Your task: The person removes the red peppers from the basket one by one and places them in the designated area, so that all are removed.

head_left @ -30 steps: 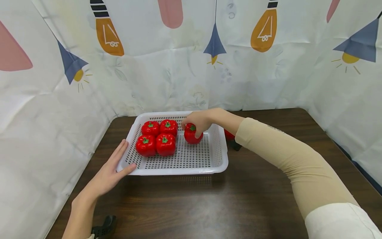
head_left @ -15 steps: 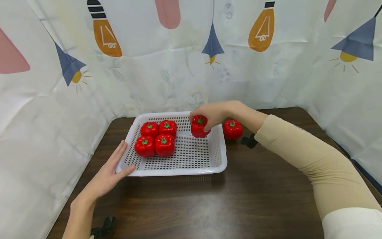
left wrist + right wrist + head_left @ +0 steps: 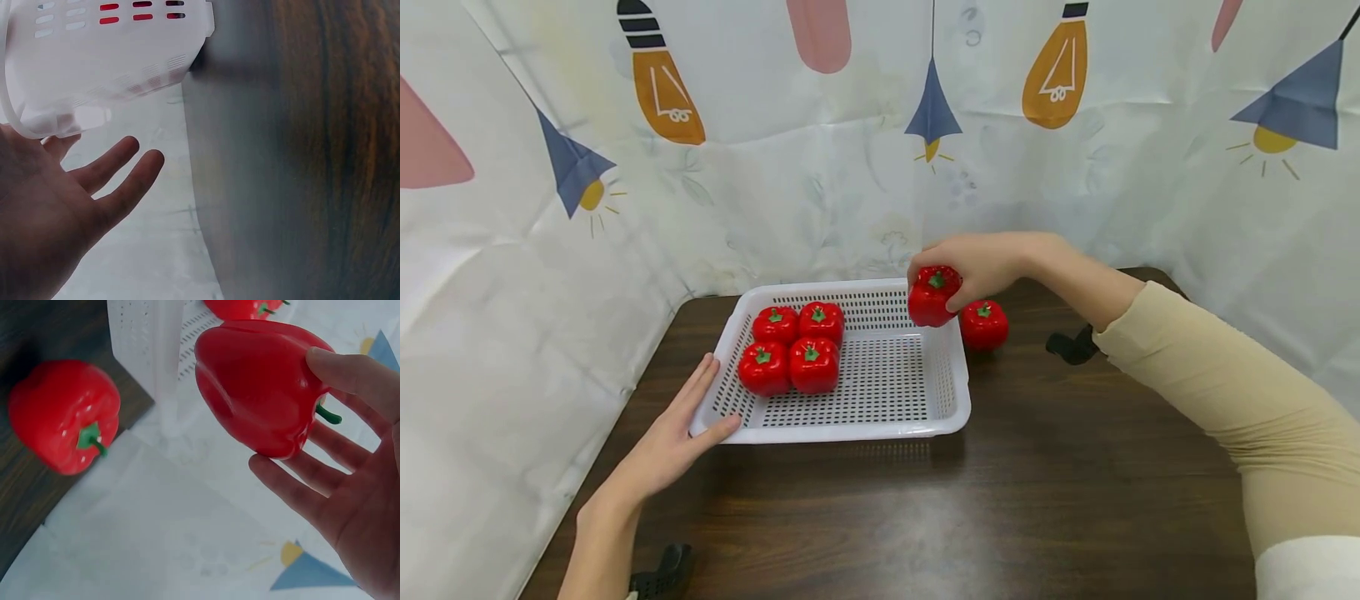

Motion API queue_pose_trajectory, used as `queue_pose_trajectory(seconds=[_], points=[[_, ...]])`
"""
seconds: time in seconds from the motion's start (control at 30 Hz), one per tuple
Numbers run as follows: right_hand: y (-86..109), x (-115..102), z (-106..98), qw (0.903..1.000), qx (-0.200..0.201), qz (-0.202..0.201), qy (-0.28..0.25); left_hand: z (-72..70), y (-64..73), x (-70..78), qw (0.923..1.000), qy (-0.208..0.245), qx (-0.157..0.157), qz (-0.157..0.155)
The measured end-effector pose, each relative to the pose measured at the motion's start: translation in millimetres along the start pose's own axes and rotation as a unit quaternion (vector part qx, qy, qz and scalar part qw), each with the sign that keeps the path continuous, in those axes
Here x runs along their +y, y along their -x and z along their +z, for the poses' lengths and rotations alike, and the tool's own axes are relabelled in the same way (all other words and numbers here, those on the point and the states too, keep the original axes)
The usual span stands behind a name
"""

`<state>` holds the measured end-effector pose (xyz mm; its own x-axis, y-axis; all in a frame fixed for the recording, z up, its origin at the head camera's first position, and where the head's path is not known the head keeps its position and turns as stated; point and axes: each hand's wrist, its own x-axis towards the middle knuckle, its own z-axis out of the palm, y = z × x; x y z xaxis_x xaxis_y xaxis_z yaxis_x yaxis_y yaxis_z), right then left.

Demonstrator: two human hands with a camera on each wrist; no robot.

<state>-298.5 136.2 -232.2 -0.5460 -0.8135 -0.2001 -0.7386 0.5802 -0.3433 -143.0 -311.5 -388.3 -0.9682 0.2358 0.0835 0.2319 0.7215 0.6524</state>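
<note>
Head view: right hand grips a pepper above the far right corner of the basket, thumb and fingers about its stem end, apparently keeping the underside clear. Left hand, fingers straight, spread, touches the near left corner, presumably to steady it.

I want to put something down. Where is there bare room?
Bare: the table in front of the basket, right of the left hand; inside, the floor right of four peppers. Crowded: the basket's left half, and its far right corner, where the right hand holds a pepper near the loose pepper.
</note>
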Motion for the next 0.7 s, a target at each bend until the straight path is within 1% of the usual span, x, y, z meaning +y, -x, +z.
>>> queue_pose_trajectory(seconds=[0.17, 0.3, 0.53, 0.7], points=[[14.9, 6.6, -3.3, 0.9997, 0.015, -0.01, 0.017, -0.1, 0.1, 1.5, 1.0, 0.001, -0.002, -0.004], [28.2, 12.0, -5.9, 0.9993, 0.029, -0.017, 0.017, -0.1, 0.6, 1.7, 1.0, 0.003, -0.002, -0.005], [48.2, 25.9, -6.0, 0.9987, 0.048, -0.008, 0.012, 0.6, 1.0, 0.3, 0.9999, 0.012, -0.001, 0.004], [61.2, 38.1, -5.9, 0.9981, 0.061, 0.003, -0.01, 0.3, 3.2, 0.8, 0.9999, 0.012, 0.001, 0.007]])
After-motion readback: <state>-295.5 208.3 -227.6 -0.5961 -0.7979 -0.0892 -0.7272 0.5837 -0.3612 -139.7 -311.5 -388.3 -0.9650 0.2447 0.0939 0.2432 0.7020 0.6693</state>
